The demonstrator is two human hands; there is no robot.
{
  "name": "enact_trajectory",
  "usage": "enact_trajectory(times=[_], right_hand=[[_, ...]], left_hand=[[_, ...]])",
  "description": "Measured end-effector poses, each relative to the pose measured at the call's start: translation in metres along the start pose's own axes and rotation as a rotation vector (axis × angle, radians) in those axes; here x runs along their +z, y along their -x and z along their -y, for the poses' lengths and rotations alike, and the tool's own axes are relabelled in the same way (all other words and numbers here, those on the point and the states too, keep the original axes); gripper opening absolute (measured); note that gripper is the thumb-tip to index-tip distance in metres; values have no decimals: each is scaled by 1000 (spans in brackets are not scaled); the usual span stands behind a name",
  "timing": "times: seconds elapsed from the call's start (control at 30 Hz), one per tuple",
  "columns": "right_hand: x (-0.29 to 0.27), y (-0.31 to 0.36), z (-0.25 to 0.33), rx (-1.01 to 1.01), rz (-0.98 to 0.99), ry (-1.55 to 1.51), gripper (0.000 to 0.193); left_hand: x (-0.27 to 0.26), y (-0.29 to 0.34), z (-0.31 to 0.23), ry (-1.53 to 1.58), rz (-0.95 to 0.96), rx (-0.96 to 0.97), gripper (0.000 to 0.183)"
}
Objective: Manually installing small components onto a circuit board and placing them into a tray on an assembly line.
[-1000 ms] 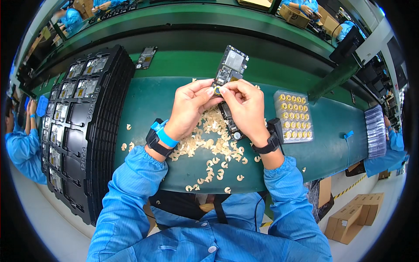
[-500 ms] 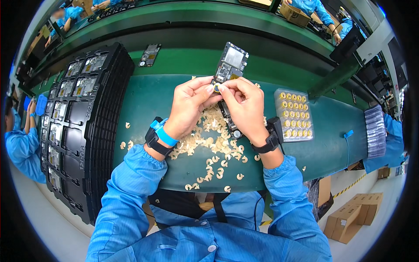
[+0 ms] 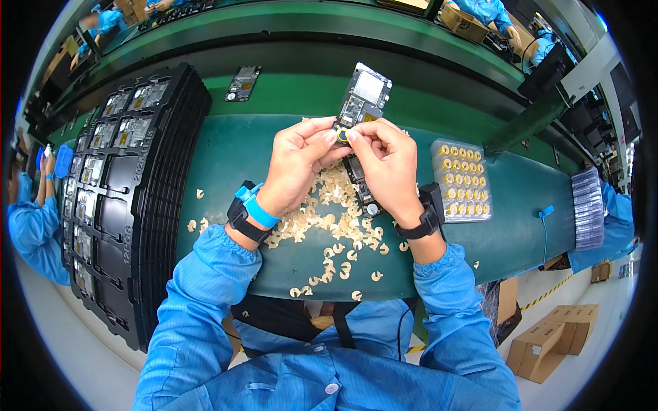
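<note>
A dark circuit board point(image 3: 369, 85) with a silver shield plate stands tilted up between my hands. My left hand point(image 3: 291, 164) is closed on its near end, thumb beside a small round yellow-rimmed part point(image 3: 342, 136). My right hand point(image 3: 389, 164) pinches at that round part with thumb and forefinger; the fingertips cover part of it. Below them another circuit board point(image 3: 358, 179) lies on the green mat, partly hidden by my right hand. Pale C-shaped pieces point(image 3: 329, 223) are heaped and scattered under and around my hands.
Stacked black trays point(image 3: 144, 198) holding circuit boards rise at left. At right sits a clear tray point(image 3: 441, 212) of round yellow parts, with more clear trays point(image 3: 588, 205) stacked farther right. One board point(image 3: 243, 83) lies on the green strip behind. Co-workers in blue sit around.
The lone board on the green strip has shifted slightly right. My right thumb and fingertips have moved slightly right and up at the round part; my left hand stays nearly still.
</note>
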State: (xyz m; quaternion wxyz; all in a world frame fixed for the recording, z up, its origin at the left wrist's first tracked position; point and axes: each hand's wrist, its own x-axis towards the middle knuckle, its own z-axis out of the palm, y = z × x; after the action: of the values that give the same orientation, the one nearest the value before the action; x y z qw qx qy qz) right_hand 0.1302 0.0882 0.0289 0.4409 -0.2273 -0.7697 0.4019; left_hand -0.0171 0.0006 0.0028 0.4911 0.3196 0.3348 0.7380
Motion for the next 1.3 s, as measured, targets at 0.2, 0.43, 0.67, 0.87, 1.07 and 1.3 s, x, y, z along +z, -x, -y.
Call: enact_trajectory(times=[0.2, 0.43, 0.67, 0.87, 1.07, 1.3], right_hand=[[-1, 1, 0, -20, 0, 27, 5], [1, 1, 1, -61, -17, 66, 5], [6, 4, -1, -105, -70, 20, 6], [8, 6, -1, -126, -95, 40, 6], [8, 6, 1, -83, -107, -33, 7], [6, 7, 7, -214, -96, 140, 15]], left_hand=[[2, 1, 1, -4, 7, -4, 32], [2, 2, 1, -1, 10, 18, 31], [8, 3, 0, -73, -19, 86, 32], [11, 3, 0, -147, -21, 146, 31], [11, 4, -1, -187, -22, 162, 30], [11, 4, 0, -185, -37, 174, 31]])
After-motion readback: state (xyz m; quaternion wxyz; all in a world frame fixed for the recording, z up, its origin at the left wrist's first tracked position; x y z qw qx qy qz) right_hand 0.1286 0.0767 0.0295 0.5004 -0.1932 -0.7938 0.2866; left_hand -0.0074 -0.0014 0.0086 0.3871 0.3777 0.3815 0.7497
